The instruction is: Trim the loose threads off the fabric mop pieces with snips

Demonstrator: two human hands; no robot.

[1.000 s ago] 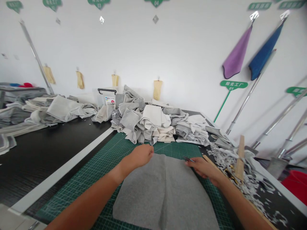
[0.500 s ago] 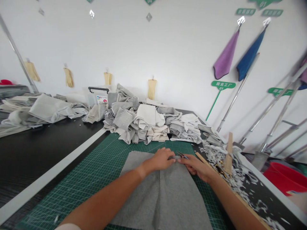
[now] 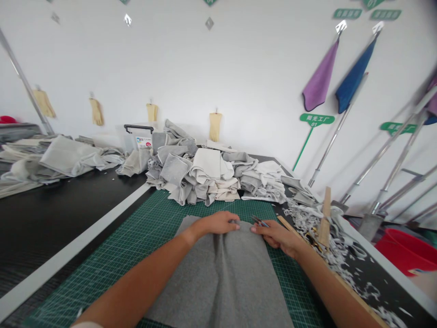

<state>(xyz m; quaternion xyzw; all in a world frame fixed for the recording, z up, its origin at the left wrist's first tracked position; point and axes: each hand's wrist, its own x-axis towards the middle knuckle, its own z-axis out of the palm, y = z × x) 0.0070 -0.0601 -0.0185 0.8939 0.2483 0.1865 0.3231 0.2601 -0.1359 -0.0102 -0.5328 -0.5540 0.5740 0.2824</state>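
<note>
A grey felt cloth (image 3: 218,278) lies flat on the green cutting mat (image 3: 116,269), with a soft raised fold running down its middle. My left hand (image 3: 216,223) is at the cloth's far edge, its fingers gripping the felt. My right hand (image 3: 275,238) rests beside it at the same edge, with small metal snips (image 3: 259,222) showing between its thumb and fingers. The snips' handles are partly hidden by my fingers.
A large heap of grey and cream cloth pieces (image 3: 211,175) lies beyond the mat. To the right are a wooden strip (image 3: 290,230), a pile of cloth scraps (image 3: 317,232) and a red bucket (image 3: 406,250). Black table surface (image 3: 68,218) stretches left.
My left hand has moved right along the far edge, closer to my right hand. The view has turned slightly right, and the cloth's central fold now stands more clearly.
</note>
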